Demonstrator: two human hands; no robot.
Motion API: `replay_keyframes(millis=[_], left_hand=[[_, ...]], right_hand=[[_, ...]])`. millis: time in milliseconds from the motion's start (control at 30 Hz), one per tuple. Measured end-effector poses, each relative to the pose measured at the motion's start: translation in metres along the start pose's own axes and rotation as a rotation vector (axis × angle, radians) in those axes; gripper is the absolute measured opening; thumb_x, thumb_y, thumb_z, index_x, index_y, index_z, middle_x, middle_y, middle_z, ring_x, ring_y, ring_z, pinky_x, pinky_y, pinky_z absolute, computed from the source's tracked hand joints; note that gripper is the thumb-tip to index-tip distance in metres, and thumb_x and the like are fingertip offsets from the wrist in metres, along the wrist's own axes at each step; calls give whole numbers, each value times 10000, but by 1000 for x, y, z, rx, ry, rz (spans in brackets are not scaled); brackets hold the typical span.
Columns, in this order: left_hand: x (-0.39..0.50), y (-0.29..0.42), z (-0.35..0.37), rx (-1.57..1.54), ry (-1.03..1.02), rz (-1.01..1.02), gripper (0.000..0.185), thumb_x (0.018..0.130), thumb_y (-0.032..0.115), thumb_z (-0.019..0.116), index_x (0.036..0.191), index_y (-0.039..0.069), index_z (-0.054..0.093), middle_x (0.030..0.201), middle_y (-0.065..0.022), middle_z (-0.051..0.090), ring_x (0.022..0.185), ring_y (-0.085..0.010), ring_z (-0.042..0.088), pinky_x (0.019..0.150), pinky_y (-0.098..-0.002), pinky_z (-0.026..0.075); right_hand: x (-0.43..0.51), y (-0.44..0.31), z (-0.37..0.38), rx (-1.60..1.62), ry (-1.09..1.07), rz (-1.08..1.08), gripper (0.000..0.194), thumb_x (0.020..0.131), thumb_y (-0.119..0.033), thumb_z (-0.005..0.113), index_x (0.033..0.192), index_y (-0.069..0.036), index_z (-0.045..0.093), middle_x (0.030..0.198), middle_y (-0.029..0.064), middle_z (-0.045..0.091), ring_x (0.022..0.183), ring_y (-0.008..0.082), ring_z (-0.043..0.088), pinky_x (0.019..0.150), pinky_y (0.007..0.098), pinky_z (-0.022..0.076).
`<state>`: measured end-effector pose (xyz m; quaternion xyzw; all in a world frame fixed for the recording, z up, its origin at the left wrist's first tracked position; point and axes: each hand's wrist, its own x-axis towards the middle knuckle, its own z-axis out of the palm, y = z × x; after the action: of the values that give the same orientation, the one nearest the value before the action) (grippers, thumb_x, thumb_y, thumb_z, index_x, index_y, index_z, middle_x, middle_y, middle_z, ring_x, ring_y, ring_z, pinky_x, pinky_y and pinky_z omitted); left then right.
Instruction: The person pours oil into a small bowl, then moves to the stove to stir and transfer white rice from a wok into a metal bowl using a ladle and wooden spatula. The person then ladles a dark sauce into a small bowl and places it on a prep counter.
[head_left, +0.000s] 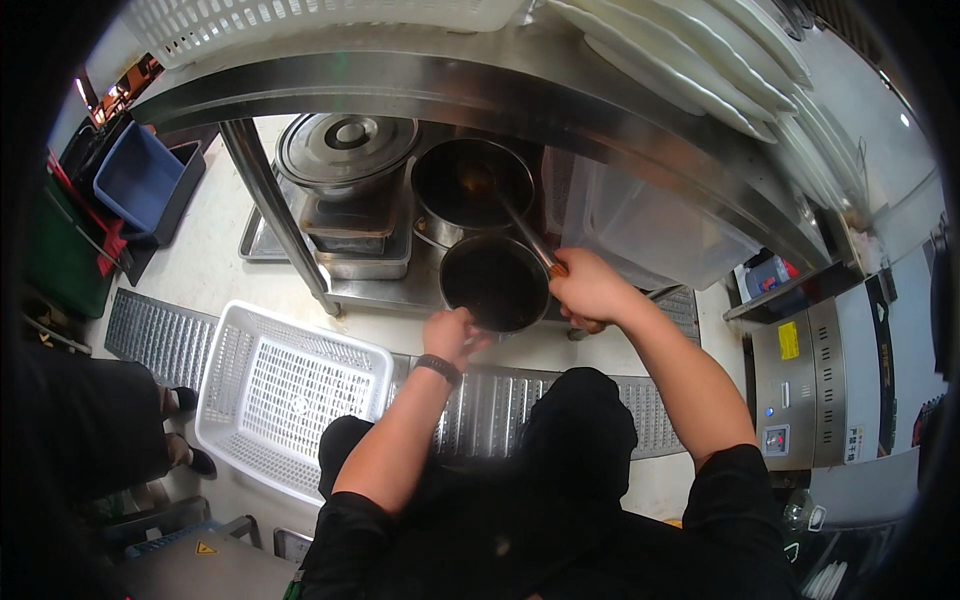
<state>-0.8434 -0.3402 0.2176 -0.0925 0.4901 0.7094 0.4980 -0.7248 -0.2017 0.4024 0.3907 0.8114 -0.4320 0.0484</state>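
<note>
My right hand (589, 289) is closed around the handle of a ladle (525, 231), whose head reaches into a deep metal pot (431, 233) on the low steel shelf. Dark contents fill part of that pot. My left hand (450, 334) grips the near rim of a smaller round pot (495, 283), held in front of the deep one at the shelf's edge. Its inside looks dark, and how much it holds I cannot tell. Left of the deep pot, a lidded steel pot (337, 154) rests on stacked containers (349, 225).
A white plastic basket (217, 390) lies on the floor at my left, near another person's feet (191, 431). Clear plastic bins (652, 217) are right of the pots. Overhead, the steel table edge (450, 82) carries white plates (675, 60). A metal floor grate (487, 412) runs beneath me.
</note>
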Motion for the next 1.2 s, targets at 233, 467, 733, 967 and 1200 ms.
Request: replay_keyframes(millis=[233,467,733,967,1200], left_hand=[[-2,2,1,10,7,-7,71,794,0,520,834,35,473,735,-57,482,598,-150,496,684,-499,609],[-3,6,2,7,-16,-17,88,799,3,526,847,45,464,749,-52,480,599,-149,486,685,-496,604],[-5,8,1,1,-10,-16,59,812,23,529,835,37,476,770,-67,489,625,-156,492,696,-498,610],[-2,4,-1,-12,-16,-15,61,804,16,531,825,40,479,733,-65,490,605,-158,502,666,-480,615],[-2,1,-3,-28,-34,5,95,807,0,529,790,54,453,703,-58,490,588,-150,505,656,-461,627]], right_hand=[[22,-9,-1,947,-161,191,173,895,-69,524,954,92,505,792,131,564,578,148,553,453,249,496],[-16,-9,-8,1423,-320,211,216,914,-94,485,953,118,497,776,123,531,611,132,523,474,211,482],[-70,-9,-19,1417,-287,62,223,916,-79,477,992,129,499,904,175,561,609,137,510,457,223,470],[-153,2,-30,1203,-109,-21,458,885,-84,470,1216,211,359,958,233,509,530,130,465,352,231,447],[-201,34,-33,1200,-184,27,615,842,-59,500,1345,212,274,977,236,545,472,159,532,359,249,484]])
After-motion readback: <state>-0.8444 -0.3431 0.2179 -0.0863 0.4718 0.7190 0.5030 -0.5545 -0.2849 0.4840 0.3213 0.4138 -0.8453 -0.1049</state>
